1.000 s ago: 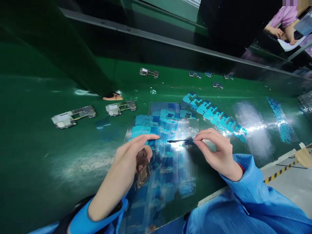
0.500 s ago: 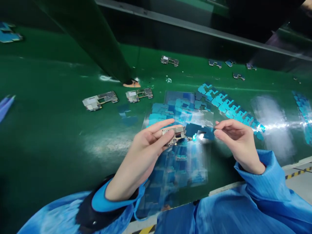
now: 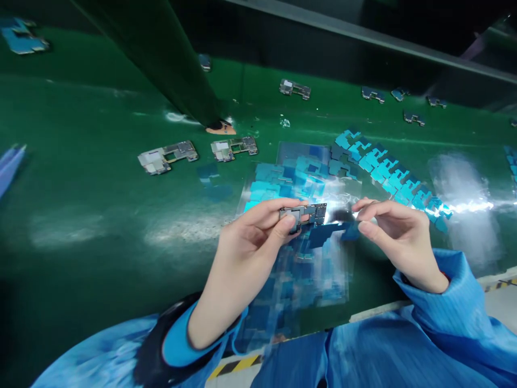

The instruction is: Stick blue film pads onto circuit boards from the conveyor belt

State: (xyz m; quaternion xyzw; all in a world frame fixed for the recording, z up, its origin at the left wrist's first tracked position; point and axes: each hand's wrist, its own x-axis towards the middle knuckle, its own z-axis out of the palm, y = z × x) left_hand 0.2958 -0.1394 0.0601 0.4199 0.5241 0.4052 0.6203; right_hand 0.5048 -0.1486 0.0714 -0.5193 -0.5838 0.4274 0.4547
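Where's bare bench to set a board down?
Widest: green bench between silvery boards and left sleeve. Another: between silvery boards and upper-left blue board. Crowded: between left hand and right hand, where blue films overlap; beyond, the diagonal row of blue cutouts.

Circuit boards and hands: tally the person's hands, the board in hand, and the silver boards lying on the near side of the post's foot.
Left hand and right hand: 2
Circuit board in the left hand's grip: 1
Silver boards near side of the foot of the post: 2
Total: 5
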